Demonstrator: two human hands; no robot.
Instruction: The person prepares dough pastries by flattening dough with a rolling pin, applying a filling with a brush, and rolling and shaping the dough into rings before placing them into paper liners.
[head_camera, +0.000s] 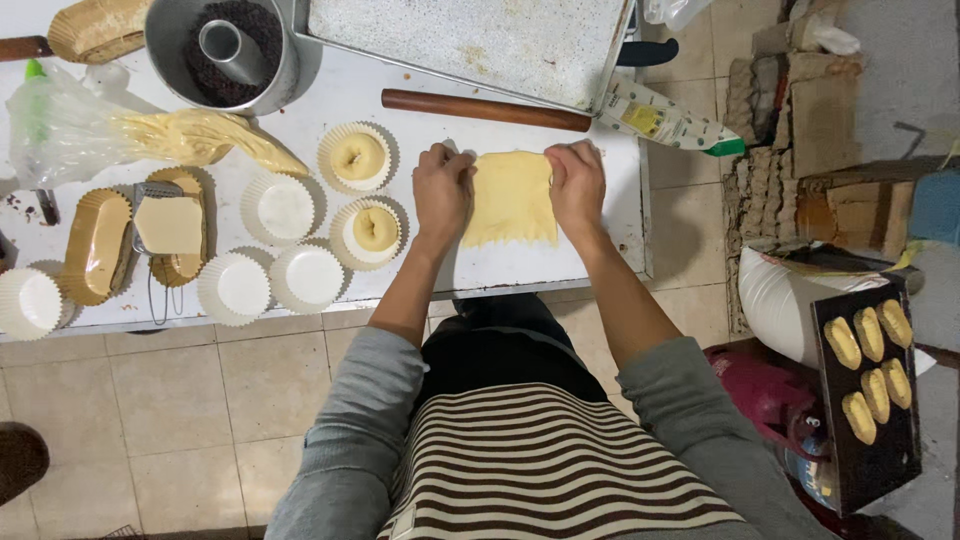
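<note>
Hands (443, 190) (577, 185) flank dough sheet (511, 198); rolling pin (485, 109) lies beyond.

Soft matt yellow dough sheet (511, 198), smooth wooden rolling pin (486, 110), pleated white paper cups (286, 207), dull metal tray (470, 40)

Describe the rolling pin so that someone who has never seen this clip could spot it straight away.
Start at the white table and find the big metal baking tray at its far edge. Just in front of that tray lies the rolling pin, beyond the yellow dough sheet under both hands. It is the only long, plain, dark brown wooden rod there.
</note>
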